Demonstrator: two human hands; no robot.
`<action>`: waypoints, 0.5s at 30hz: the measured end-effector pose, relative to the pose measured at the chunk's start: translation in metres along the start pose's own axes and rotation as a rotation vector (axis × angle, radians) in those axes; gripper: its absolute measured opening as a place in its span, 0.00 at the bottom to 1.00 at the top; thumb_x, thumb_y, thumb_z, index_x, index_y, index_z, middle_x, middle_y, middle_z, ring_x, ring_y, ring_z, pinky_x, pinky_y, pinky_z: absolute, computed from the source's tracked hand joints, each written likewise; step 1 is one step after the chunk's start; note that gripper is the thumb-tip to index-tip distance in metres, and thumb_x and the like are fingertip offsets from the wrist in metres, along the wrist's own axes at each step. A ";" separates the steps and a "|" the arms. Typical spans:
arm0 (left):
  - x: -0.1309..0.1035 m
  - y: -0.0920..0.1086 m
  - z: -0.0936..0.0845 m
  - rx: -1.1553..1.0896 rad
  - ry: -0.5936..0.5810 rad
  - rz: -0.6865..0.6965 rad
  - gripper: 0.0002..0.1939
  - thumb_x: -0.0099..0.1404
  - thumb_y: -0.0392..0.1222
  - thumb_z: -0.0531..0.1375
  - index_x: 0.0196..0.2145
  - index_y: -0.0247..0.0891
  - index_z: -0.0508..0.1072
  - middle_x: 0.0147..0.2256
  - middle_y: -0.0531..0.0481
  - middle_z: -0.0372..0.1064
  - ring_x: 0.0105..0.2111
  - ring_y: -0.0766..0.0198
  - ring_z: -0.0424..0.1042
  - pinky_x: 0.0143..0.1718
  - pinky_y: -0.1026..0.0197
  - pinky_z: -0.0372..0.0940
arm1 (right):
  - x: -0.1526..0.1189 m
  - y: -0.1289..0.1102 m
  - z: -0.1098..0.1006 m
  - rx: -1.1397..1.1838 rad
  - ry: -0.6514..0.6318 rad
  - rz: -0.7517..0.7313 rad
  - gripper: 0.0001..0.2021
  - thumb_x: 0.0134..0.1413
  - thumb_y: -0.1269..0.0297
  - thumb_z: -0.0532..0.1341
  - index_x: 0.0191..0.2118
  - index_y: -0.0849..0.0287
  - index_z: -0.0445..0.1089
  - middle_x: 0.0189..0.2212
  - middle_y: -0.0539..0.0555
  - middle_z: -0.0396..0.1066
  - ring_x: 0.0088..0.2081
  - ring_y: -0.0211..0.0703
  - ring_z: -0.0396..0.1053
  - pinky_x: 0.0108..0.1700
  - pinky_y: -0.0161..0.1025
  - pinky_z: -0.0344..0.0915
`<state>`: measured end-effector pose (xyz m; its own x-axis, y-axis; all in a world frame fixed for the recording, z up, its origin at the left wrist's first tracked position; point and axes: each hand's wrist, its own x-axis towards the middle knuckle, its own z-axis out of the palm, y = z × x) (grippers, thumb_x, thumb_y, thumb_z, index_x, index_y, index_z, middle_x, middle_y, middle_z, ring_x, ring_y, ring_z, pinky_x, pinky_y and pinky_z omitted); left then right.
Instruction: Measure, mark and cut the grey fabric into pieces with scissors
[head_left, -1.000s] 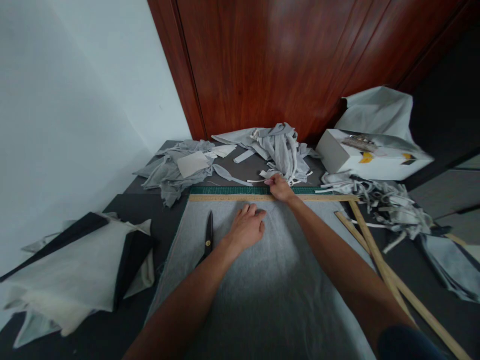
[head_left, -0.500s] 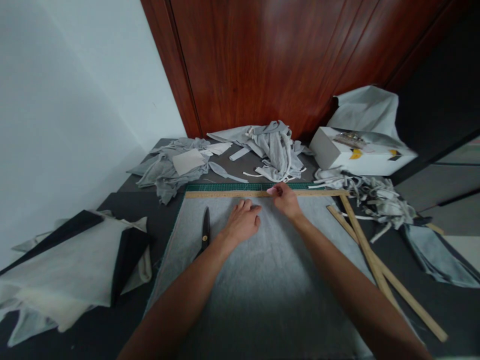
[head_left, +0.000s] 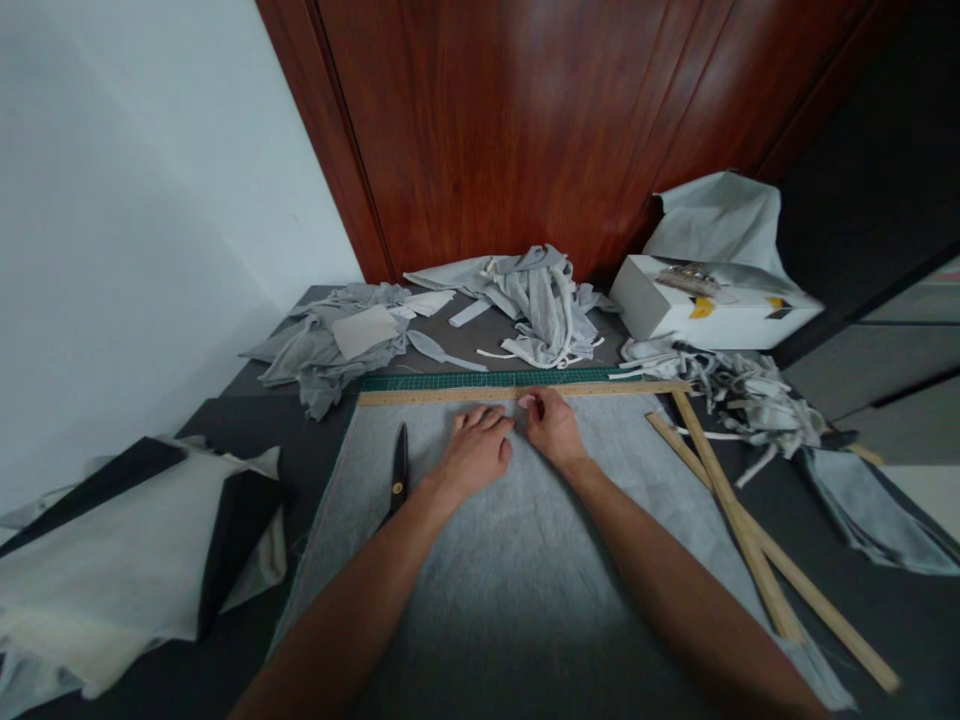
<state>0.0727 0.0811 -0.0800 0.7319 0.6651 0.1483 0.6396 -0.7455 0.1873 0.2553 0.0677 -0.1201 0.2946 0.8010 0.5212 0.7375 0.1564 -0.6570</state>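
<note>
The right hand (head_left: pixel 553 428) pinches one small, flat pink piece (head_left: pixel 526 401) between thumb and finger, beside one long, straight tan wooden ruler (head_left: pixel 427 396). The left hand (head_left: pixel 476 448) lies palm-down, fingers slightly spread, on one broad grey fabric sheet (head_left: pixel 480 580). The ruler runs along the sheet's far edge, before one green gridded mat (head_left: pixel 435 380). One pair of black metal scissors (head_left: pixel 400 458) lies left; two flat tan wooden strips (head_left: pixel 825 608) cross at right.

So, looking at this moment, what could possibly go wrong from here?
The long, pale wooden ruler lies close to the right hand, so a nudge might shift it. The left forearm partly hides the black metal scissors and could knock them. The crossed, pale wooden strips rest partly on the grey fabric sheet; pulling it might drag them.
</note>
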 end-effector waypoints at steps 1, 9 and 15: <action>0.000 0.000 0.000 0.000 -0.002 -0.002 0.19 0.73 0.39 0.52 0.57 0.44 0.72 0.65 0.47 0.65 0.65 0.50 0.59 0.61 0.43 0.57 | 0.000 0.001 0.000 0.006 0.003 -0.004 0.08 0.61 0.69 0.54 0.39 0.57 0.71 0.37 0.59 0.77 0.41 0.50 0.75 0.47 0.43 0.70; 0.000 0.001 -0.002 0.003 -0.009 -0.014 0.19 0.73 0.39 0.53 0.58 0.44 0.72 0.66 0.47 0.65 0.65 0.51 0.59 0.61 0.42 0.58 | -0.001 0.001 0.002 -0.006 0.006 -0.003 0.09 0.61 0.70 0.54 0.40 0.56 0.71 0.36 0.59 0.77 0.41 0.50 0.75 0.47 0.44 0.70; 0.000 0.001 -0.002 -0.001 -0.013 -0.016 0.19 0.73 0.39 0.52 0.58 0.44 0.72 0.65 0.47 0.65 0.65 0.50 0.59 0.61 0.41 0.58 | -0.001 0.000 0.001 -0.013 0.000 -0.022 0.10 0.62 0.70 0.53 0.41 0.57 0.72 0.37 0.59 0.76 0.41 0.50 0.74 0.47 0.43 0.69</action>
<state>0.0734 0.0805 -0.0776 0.7244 0.6765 0.1329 0.6510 -0.7346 0.1909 0.2543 0.0675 -0.1207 0.2784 0.7975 0.5352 0.7514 0.1662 -0.6386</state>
